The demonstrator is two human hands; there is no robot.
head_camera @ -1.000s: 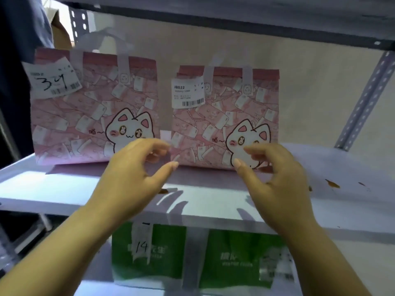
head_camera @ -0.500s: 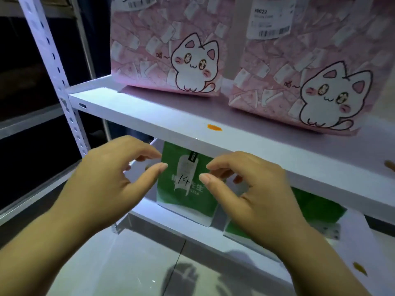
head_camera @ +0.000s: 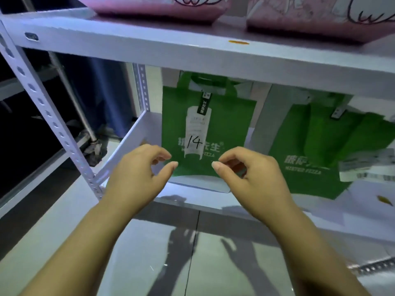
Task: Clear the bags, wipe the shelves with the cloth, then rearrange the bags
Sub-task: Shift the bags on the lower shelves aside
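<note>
White metal rack, upper shelf (head_camera: 149, 50) across the top, lower shelf (head_camera: 361, 210) beneath, perforated post (head_camera: 42, 103) at left. Tiled floor (head_camera: 149, 242) below with hand shadows on it. Two green bags upright on the lower shelf: left green bag (head_camera: 224, 124) and right green bag (head_camera: 320, 146), a gap between them. Two pink bags on the upper shelf, only bottoms visible: left pink bag (head_camera: 160, 8), right pink bag (head_camera: 310, 24). Left hand (head_camera: 136, 176) and right hand (head_camera: 256, 178) are in front of the left green bag's lower part, fingers loosely curled, thumbs out, holding nothing; contact with the bag can't be told. Paper tag (head_camera: 195, 135) marked "14" on that bag. Small orange mark (head_camera: 238, 42) on the upper shelf.
</note>
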